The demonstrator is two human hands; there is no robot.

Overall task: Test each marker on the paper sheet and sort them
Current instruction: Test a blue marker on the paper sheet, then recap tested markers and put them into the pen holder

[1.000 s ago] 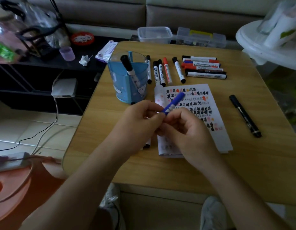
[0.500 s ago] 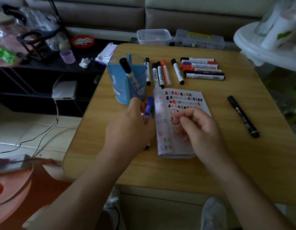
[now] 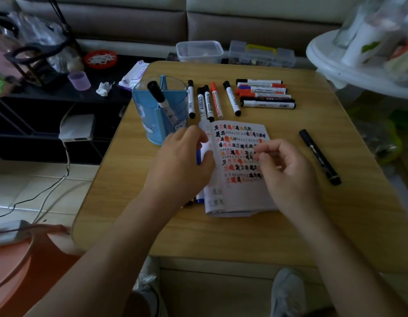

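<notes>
Left hand [image 3: 182,161] grips the blue marker [image 3: 198,156] at the paper's [image 3: 239,199] left edge. Right hand [image 3: 290,172] hovers over the paper, fingers loosely curled, seemingly empty. I'd lay the marker flat left of the paper, clear of the blue cup [image 3: 150,124] just beyond. Sorted markers [image 3: 232,98] lie farther off; a black marker [image 3: 319,156] lies right.

I see both bare forearms reaching forward. Left hand [image 3: 182,161] is palm down, fingers curled round a blue marker [image 3: 198,156] that's mostly hidden. Right hand [image 3: 287,170] has fingers loosely curled toward the thumb; can't tell if it's pinching anything.
</notes>
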